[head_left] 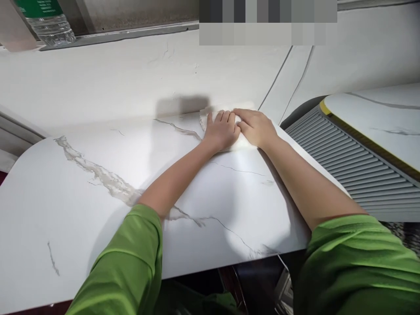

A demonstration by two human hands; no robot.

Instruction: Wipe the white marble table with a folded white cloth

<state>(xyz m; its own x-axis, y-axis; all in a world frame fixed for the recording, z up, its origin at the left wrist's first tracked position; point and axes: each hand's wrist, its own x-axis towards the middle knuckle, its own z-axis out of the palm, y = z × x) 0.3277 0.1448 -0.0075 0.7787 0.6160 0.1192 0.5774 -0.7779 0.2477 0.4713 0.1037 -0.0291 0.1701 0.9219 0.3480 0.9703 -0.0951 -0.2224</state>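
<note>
A white cloth (243, 142) lies folded on the marble-patterned white table (197, 245), close to its far edge by the wall. Both of my hands press down on it side by side. My left hand (222, 133) grips the cloth from above, its fingers bent over it and pointing away from me. My right hand (257, 127) holds the cloth's right part, with its fingers reaching left against the left hand. The undersides of both hands and part of the cloth are hidden.
A white wall (124, 78) borders the table's far side. A plastic bottle with a green label (52, 26) stands on the ledge at upper left. To the right is a grey ribbed unit (344, 157) with a white marbled top (387, 118). Cables run down the wall.
</note>
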